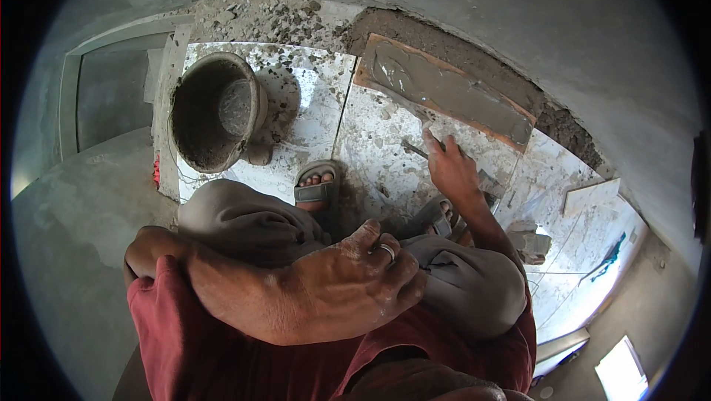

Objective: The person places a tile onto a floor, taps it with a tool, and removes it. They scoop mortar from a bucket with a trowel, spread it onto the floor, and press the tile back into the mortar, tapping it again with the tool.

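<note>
My right hand (453,169) reaches down over the floor, fingers closed round a narrow dark tool (413,149) whose end sticks out to the left. Just beyond it lies a long brown-edged tile strip (444,94), its upper face coated with wet grey mortar. Near my knees, my left hand (355,276) has its fingers curled in, back upward, with a ring on one finger and pale dust on the skin; its palm is hidden. A mortar-caked bucket (255,108) stands at the left, with grey residue inside.
White floor tiles (374,123) are spattered with mortar. Loose rubble (278,23) lies along the wall, and a rough trench (563,123) runs behind the strip. My sandalled feet (317,186) stand between bucket and strip. A pale tile piece (591,197) leans at the right.
</note>
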### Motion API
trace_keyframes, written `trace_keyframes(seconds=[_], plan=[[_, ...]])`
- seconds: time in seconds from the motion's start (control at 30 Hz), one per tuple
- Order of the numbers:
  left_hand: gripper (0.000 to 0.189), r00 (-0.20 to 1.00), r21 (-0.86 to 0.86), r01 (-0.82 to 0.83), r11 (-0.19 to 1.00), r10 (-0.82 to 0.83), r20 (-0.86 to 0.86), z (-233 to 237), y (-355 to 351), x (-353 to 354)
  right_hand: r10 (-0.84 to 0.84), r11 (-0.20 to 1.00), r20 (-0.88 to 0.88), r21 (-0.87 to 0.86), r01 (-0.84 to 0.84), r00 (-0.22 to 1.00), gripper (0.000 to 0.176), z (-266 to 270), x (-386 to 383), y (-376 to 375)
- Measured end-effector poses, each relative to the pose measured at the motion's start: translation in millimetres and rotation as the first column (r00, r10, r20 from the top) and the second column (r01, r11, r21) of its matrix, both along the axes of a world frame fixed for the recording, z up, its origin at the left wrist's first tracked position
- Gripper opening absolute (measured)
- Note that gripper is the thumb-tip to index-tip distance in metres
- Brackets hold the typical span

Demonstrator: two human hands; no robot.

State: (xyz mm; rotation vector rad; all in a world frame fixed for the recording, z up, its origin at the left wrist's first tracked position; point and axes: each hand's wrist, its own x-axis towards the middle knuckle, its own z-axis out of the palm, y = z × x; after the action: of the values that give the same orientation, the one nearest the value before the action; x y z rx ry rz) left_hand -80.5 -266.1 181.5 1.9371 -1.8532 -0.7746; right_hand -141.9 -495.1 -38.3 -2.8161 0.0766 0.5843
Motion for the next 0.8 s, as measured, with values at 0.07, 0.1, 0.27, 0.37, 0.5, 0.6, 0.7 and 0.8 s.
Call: trace_keyframes(seconds=[0.07, 0.1, 0.27, 0.37, 0.5, 0.6, 0.7, 0.8], plan=[[0.032, 1.000, 0.013, 0.001, 1.000, -0.001, -0.006, 0.1, -0.5, -0.9, -0.013, 1.000, -0.015, -0.004, 0.013, 1.000, 0.049, -5.7, 1.9, 2.1], [0.032, 1.000, 0.009, -0.013, 1.000, 0.013, 0.005, -0.1, -0.6, -1.8, -0.021, 1.000, -0.026, -0.012, 0.020, 0.999, 0.049, -7.8, 2.6, 2.0], [0.031, 0.999, -0.003, -0.029, 1.000, 0.029, 0.023, 0.1, 0.1, -1.4, -0.066, 0.993, 0.083, -0.093, 0.073, 0.994, 0.051, -16.3, -11.5, -18.3], [0.030, 0.999, -0.013, -0.026, 1.000, 0.026, 0.025, -0.7, 0.2, -1.6, -0.083, 0.987, 0.084, -0.127, 0.093, 0.993, 0.051, -17.1, -22.2, -28.0], [0.030, 0.999, -0.021, -0.039, 0.999, 0.039, 0.033, -1.2, -0.7, -2.6, -0.110, 0.981, 0.165, -0.142, 0.134, 0.980, 0.049, -26.5, -38.0, -37.4], [0.029, 0.998, -0.023, -0.056, 0.998, 0.057, 0.029, -1.6, -1.3, -2.2, -0.166, 0.968, 0.190, -0.157, 0.197, 0.968, 0.047, -24.0, -45.5, -41.0], [0.029, 0.998, -0.027, -0.052, 0.998, 0.053, 0.030, -1.9, -2.1, -1.8, -0.264, 0.958, 0.118, -0.079, 0.274, 0.957, 0.050, -14.6, -48.7, -44.7], [0.029, 0.998, -0.026, -0.045, 0.999, 0.047, 0.044, -2.4, -1.8, -2.3, -0.354, 0.935, 0.120, 0.076, 0.347, 0.928, 0.048, -12.9, -53.8, -49.9]])
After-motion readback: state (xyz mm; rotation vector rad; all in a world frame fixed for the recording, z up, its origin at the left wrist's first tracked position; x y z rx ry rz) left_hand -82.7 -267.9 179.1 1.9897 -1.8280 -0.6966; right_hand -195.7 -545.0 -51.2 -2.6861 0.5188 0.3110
